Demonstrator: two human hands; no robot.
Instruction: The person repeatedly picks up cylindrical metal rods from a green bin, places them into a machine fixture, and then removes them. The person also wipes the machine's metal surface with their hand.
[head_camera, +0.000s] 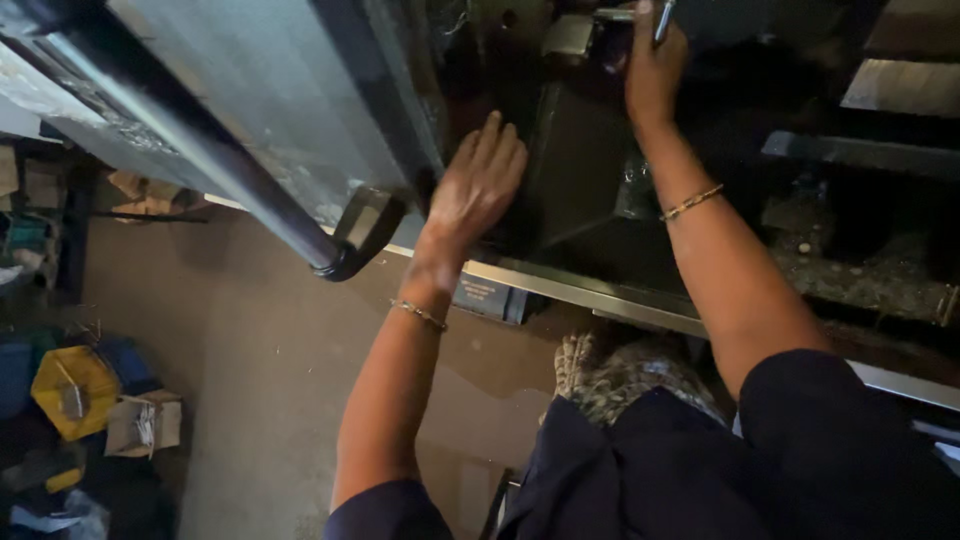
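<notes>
We look down into a dim machine bay behind an open metal door (250, 110). Our left hand (478, 190) lies flat, fingers spread and straight, pressed against a dark metal box (575, 170) that sits inside the bay, just above the pale metal sill (590, 295). It grips nothing; it only bears on the box face. Our right hand (655, 65) is raised higher and farther in, curled shut round a slim silvery tool (664, 20), with its tip near a small grey bracket (570, 38) at the top of the box.

We judge the box stiff and fairly heavy, sheet metal with hard edges, dull rather than slick, not fragile. Its flat face gives no purchase, so a hold would best be taken at its lower edge or side corners. The tool looks light, rigid and smooth, and could slip; it is held along the shaft.

As for packages: a small dark rectangular label plate (487, 297) hangs just under the sill, its print too small to make out. On the floor (260, 350) to the left stand a yellow crate (72, 390) and, just beside it, an open brown cardboard box (145, 422). More brown cartons (140, 192) sit farther back near the door's lower edge.
</notes>
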